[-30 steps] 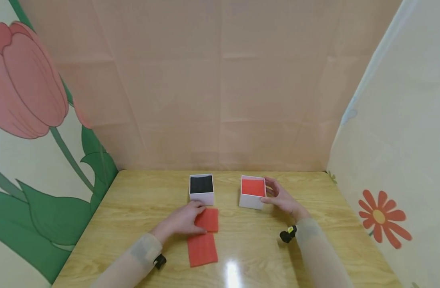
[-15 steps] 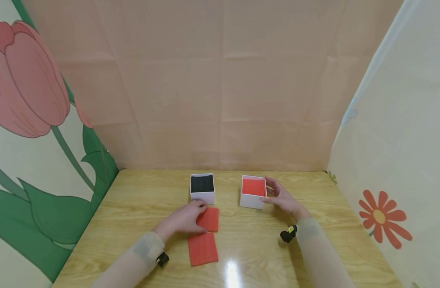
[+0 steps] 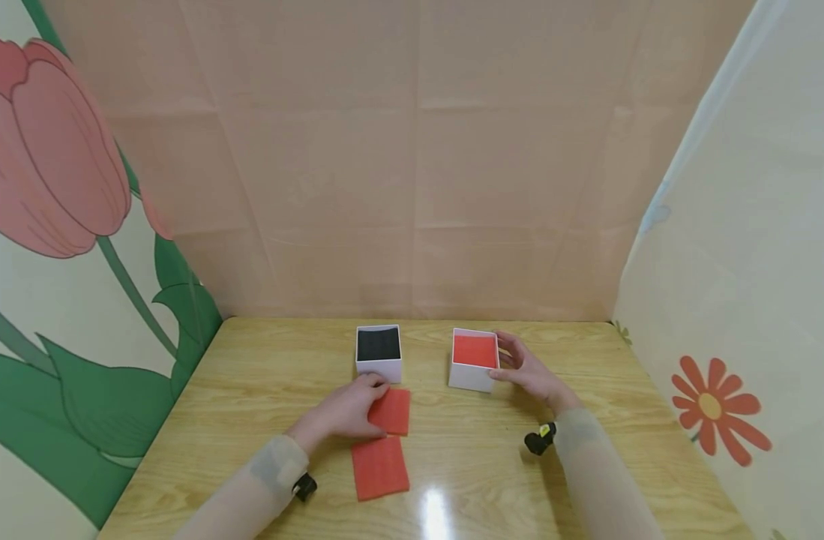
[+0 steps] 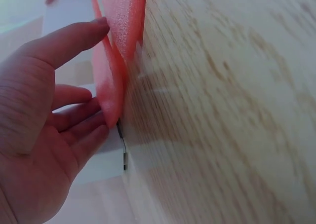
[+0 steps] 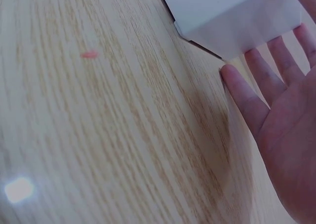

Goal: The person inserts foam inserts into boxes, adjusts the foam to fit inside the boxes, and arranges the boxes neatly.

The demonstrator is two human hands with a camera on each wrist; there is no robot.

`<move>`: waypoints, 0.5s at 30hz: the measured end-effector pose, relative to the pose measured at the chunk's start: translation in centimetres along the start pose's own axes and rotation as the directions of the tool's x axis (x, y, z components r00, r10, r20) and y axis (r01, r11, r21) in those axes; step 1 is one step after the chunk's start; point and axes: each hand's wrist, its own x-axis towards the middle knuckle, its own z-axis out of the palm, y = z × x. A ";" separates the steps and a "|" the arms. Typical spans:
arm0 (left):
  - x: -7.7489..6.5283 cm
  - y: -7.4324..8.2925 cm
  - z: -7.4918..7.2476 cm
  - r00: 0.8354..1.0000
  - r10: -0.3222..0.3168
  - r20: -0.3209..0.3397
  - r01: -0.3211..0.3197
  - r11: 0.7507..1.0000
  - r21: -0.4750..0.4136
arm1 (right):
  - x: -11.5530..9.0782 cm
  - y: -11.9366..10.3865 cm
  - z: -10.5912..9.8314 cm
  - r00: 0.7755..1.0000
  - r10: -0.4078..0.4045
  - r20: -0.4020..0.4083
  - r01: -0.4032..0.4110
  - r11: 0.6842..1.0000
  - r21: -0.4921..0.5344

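Observation:
My left hand (image 3: 347,409) holds a red foam square (image 3: 391,412) on the table by opposite edges, its fingers at the far edge and its thumb at the near one. In the left wrist view that red foam lies between thumb and fingertips. Just nearer lies a second red foam square (image 3: 380,469). My right hand (image 3: 529,375) grips the right side of a white box (image 3: 471,378), thumb at the front corner and fingers behind. Red foam (image 3: 475,350) fills this box's opening. The right wrist view shows fingertips against the white wall (image 5: 247,34).
Another white box (image 3: 379,370) with black foam (image 3: 378,345) inside stands just beyond my left hand, left of the gripped box. The wooden table (image 3: 479,465) ends at a cloth backdrop (image 3: 412,187). A small red scrap (image 5: 89,54) lies on it.
Hardly anything differs. The left hand and both loose foam squares shift very slightly in view; the right hand stays on its box.

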 end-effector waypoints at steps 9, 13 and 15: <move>0.0 -0.1 0.1 1.000 -0.004 -0.015 0.003 1.000 -0.030 | 0.0 0.1 0.1 1.000 -0.004 0.004 0.004 1.000 0.004; 0.0 0.2 -0.2 1.000 -0.010 -0.020 0.009 0.999 -0.046 | 0.1 0.1 0.0 1.000 -0.010 0.002 0.010 1.000 0.001; 0.0 0.4 -0.4 1.000 -0.004 -0.025 0.003 0.999 -0.051 | 0.1 0.2 0.0 1.000 -0.012 0.002 0.012 1.000 -0.004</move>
